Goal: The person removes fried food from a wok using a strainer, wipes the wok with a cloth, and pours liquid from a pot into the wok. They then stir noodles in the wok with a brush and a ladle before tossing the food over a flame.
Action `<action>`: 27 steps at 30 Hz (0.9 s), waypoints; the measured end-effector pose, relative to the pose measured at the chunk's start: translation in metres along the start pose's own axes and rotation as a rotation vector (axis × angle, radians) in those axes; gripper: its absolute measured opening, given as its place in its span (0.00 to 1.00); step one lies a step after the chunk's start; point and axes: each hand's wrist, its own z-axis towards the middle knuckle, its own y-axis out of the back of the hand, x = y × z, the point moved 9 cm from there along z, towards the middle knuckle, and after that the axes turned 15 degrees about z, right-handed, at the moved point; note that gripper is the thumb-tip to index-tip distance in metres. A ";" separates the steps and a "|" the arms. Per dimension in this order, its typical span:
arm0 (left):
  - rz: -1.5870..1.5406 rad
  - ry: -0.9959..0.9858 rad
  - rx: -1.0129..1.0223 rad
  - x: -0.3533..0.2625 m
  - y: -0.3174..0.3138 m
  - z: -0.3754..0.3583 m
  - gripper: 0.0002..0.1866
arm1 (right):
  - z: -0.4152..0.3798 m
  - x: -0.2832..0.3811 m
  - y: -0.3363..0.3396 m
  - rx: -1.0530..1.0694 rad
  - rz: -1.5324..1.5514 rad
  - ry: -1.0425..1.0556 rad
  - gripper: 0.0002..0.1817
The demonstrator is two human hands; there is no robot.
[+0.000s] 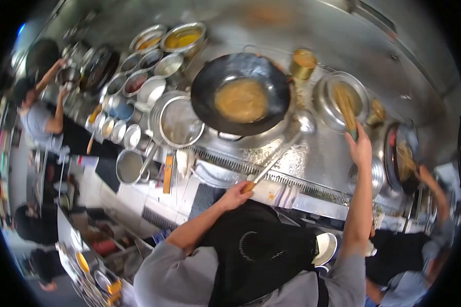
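Observation:
My left hand (234,196) is closed around the wooden handle of a long ladle (277,155). The ladle's metal bowl lies over the wet steel stovetop, just right of a black wok (204,84). Brownish liquid (241,100) pools at the bottom of that wok. My right hand (361,146) grips a bamboo wok brush (344,104) by its narrow end. The brush's other end reaches down inside a round metal pot (321,108).
Left of the wok stand a strainer (182,123) and several bowls of sauces and seasonings. A tin can (303,64) sits behind. A folded towel (274,194) lies along the front edge. Co-workers stand at far left and right, the right one by another wok (393,162).

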 end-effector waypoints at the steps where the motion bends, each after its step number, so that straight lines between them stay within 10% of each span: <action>1: -0.029 0.032 0.017 0.011 -0.017 0.005 0.23 | -0.009 0.002 -0.007 -0.008 0.116 -0.006 0.30; 9: 0.729 -0.137 0.227 -0.030 -0.033 0.003 0.19 | -0.027 0.113 -0.131 0.295 0.475 0.025 0.31; 11: 0.869 -0.317 -0.392 -0.035 0.046 -0.020 0.16 | -0.013 0.146 -0.167 0.550 0.408 0.090 0.29; 13: 0.636 -0.082 -0.958 -0.045 0.160 -0.073 0.16 | 0.018 0.158 -0.196 0.724 0.243 0.150 0.28; 16: 0.871 0.202 -1.296 0.024 0.255 -0.085 0.17 | 0.074 0.145 -0.250 0.909 -0.096 0.159 0.28; 19: 0.848 0.219 -1.047 0.090 0.275 -0.047 0.25 | 0.096 0.132 -0.322 0.563 -0.059 0.166 0.26; 27: 0.800 0.193 -0.731 0.073 0.282 -0.021 0.29 | 0.066 0.138 -0.281 0.689 -0.217 0.114 0.28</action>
